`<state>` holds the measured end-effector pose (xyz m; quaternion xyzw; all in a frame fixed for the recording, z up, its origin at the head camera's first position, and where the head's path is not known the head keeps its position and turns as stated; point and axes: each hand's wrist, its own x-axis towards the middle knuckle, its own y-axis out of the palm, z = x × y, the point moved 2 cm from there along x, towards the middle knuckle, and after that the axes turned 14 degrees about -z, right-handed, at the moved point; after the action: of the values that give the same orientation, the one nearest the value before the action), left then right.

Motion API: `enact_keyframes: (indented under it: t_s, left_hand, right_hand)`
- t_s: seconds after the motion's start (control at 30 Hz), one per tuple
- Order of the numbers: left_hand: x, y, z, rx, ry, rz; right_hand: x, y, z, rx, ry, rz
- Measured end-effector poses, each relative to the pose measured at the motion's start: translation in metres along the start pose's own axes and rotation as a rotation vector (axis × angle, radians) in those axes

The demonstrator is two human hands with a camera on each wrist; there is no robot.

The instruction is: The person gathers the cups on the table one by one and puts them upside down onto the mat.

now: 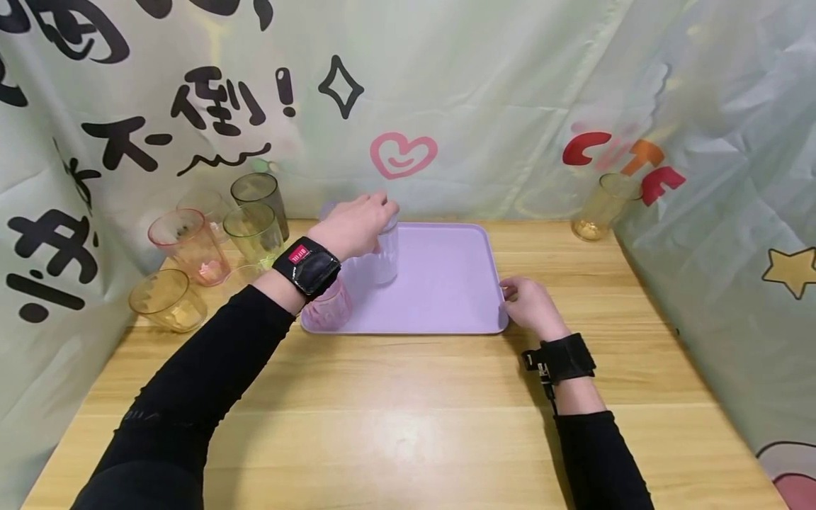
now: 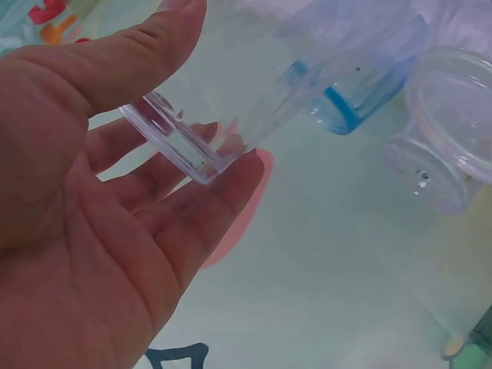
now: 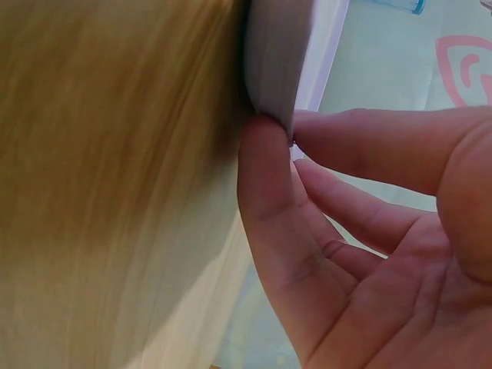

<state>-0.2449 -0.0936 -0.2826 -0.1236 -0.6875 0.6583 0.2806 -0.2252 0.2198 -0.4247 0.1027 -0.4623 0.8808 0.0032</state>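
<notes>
My left hand [image 1: 354,225] grips a clear cup [image 1: 387,256] near its rim over the left half of a lilac tray [image 1: 446,283]. In the left wrist view, the thumb and fingers are around the cup's end; whether its base touches the tray is hard to tell. A pink cup [image 1: 331,308] stands at the tray's front left corner, partly behind my wrist. A blue-tinted cup [image 2: 346,111] and another clear cup [image 2: 442,154] show in the left wrist view. My right hand [image 1: 532,306] pinches the tray's right edge between thumb and finger.
At the left stand several tinted cups, among them an amber cup [image 1: 168,304], a red-rimmed cup [image 1: 191,248], a yellow-green cup [image 1: 253,234] and a grey cup [image 1: 264,198]. One yellowish cup [image 1: 602,209] is at the back right. Printed cloth [image 1: 484,106] encloses the wooden table [image 1: 395,425].
</notes>
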Motion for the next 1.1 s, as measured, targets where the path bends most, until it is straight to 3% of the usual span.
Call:
enact_keyframes:
  t_s: [0.63,1.1]
  left_hand:
    - [0.002,0.023,0.009,-0.003,-0.046,0.044]
    - [0.002,0.021,0.008,0.013,-0.032,0.001]
  right_hand:
    - [0.001,-0.001,0.001,-0.009,0.014,0.007]
    - [0.001,0.001,0.0,-0.02,0.002,-0.004]
